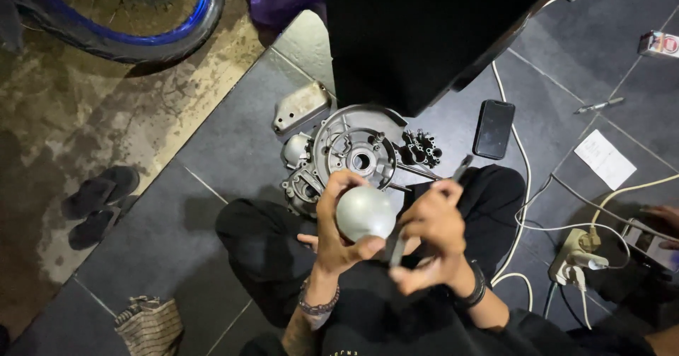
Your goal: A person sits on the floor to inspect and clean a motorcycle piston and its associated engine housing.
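While sitting, hands meet over lap.
Left hand [338,223]: wrapped round dome [365,213], steadying it.
Right hand [433,234]: pinching tool [398,246], tip against dome.

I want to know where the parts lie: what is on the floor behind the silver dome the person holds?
Behind the silver dome in the left hand lies a round engine casing with a black cluster of small parts beside it. The dome and fingers cover the casing's near edge.
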